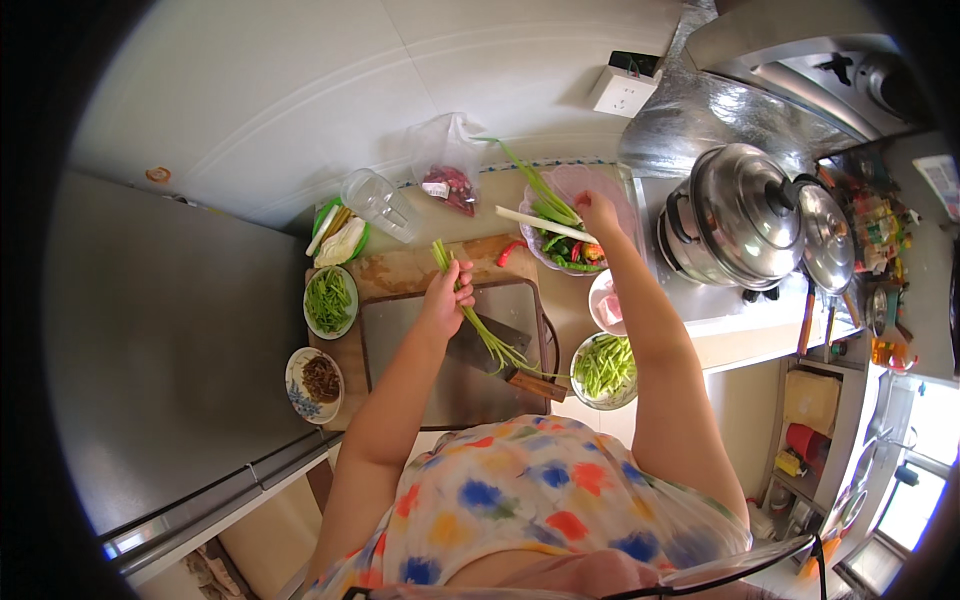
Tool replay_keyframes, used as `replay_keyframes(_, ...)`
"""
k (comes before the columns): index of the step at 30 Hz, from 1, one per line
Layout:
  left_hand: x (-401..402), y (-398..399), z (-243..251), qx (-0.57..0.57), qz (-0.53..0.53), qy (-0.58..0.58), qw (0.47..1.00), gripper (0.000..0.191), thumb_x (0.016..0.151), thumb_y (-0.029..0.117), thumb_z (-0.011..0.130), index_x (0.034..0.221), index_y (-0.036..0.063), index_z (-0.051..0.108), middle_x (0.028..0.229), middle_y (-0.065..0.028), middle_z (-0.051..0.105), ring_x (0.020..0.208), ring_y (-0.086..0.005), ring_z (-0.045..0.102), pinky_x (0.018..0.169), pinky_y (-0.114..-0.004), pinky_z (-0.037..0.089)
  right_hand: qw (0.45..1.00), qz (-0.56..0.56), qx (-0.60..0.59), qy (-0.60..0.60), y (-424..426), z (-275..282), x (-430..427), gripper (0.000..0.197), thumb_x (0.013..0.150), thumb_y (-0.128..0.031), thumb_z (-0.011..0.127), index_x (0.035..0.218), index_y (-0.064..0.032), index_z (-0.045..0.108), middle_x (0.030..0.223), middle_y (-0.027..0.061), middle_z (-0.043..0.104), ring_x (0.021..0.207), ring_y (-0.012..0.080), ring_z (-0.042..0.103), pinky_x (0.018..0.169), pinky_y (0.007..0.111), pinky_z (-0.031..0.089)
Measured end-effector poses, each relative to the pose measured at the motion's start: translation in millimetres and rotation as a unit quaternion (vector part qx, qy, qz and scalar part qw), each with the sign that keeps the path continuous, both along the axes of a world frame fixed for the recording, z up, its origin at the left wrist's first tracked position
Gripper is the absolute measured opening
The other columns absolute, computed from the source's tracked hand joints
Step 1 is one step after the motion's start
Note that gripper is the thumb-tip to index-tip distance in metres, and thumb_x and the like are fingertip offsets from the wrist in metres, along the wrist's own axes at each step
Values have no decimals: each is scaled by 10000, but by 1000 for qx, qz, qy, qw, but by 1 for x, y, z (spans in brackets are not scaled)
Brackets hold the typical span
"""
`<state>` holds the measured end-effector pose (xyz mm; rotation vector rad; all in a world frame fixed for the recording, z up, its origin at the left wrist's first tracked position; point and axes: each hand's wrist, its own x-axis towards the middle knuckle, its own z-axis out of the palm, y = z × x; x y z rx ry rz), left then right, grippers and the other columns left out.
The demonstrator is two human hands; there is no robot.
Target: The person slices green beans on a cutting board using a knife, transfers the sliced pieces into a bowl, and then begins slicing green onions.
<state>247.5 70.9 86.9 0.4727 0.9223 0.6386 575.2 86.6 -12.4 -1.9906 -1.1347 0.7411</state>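
In my left hand [452,300] is a small bunch of thin green stalks [480,330], held above the cutting board [390,352]. Their lower ends hang over a cleaver [491,341], which lies on the board with its wooden handle [536,385] toward the front right. My right hand [598,215] is at a pale plastic basket [577,180], fingers curled beside some green leaves [551,196]; whether they grip anything is hard to see. The basket also holds a white leek stem [536,220], green peppers [561,246] and red ones. A red chili [511,253] lies outside it.
Bowls of cut green pieces [328,301], dark brown strips [321,379], pale green pieces [604,367] and pink meat [609,307] flank the board. Behind are plastic cups [381,204] and a bag of dried red chilies [450,187]. A large steel pot [731,217] stands right.
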Motion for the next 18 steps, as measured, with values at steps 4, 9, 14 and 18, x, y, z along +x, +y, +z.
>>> replay_keyframes(4, -5, 1, -2, -22, 19, 14, 999, 221, 948, 300, 427, 946, 96, 512, 708, 36, 423, 514, -51, 330, 487, -202, 308, 997, 26, 13, -78, 33, -35, 9, 143, 730, -80, 595, 860, -30, 629, 766, 106, 648, 703, 204, 616, 643, 328, 471)
replay_keyframes(9, -9, 4, -10, -37, 36, 0, 999, 229, 947, 308, 427, 940, 99, 520, 689, 42, 442, 508, -46, 356, 481, -201, 316, 983, 87, -54, 154, 55, -55, 22, 178, 724, -109, 630, 884, -31, 646, 721, 64, 634, 640, 151, 580, 584, 294, 458)
replay_keyframes(14, -16, 4, -13, -57, 42, -8, 997, 207, 944, 303, 432, 924, 117, 519, 684, 45, 447, 510, -44, 359, 487, -202, 315, 944, 288, -142, 78, 68, -43, 20, 264, 669, -160, 697, 908, -49, 672, 729, 56, 633, 641, 135, 565, 581, 275, 456)
replay_keyframes(18, -8, 3, -13, -77, 60, -2, 995, 191, 941, 261, 442, 934, 84, 514, 673, 22, 445, 500, -64, 348, 471, -209, 310, 936, 321, -134, 46, 71, -43, 17, 308, 649, -206, 708, 926, -74, 675, 749, 76, 650, 661, 166, 583, 604, 302, 466)
